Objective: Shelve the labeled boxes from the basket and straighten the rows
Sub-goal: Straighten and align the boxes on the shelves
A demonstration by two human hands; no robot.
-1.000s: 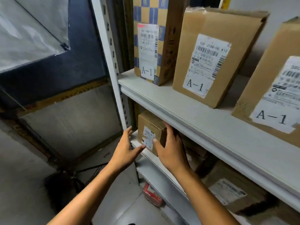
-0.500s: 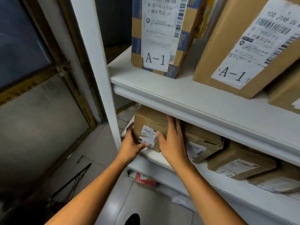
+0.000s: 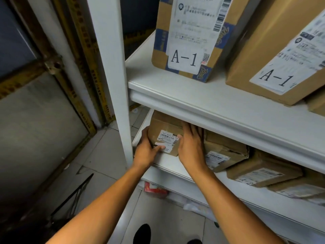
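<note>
Squaring: the small box (image 3: 164, 133) is clasped between the left hand (image 3: 146, 150) and the right hand (image 3: 190, 147), at the left end of the lower shelf (image 3: 168, 164).
Grip: left fingers curled round its 9 o'clock side, right palm flat at 3 o'clock.
Handling: judged light, stiff cardboard; best held by its side walls.
Room: white upright (image 3: 112, 76) at 9 o'clock, crumpled box (image 3: 226, 154) touching at 3 o'clock, upper shelf (image 3: 211, 106) close at 12 o'clock.

Parcel storeroom, white metal shelving (image 3: 219, 110), cardboard boxes (image 3: 274, 39) with barcode labels, tiled floor (image 3: 105, 155)

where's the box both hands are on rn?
Head view, lower shelf, far left by the white post; the small box sits between left hand and right hand.
</note>
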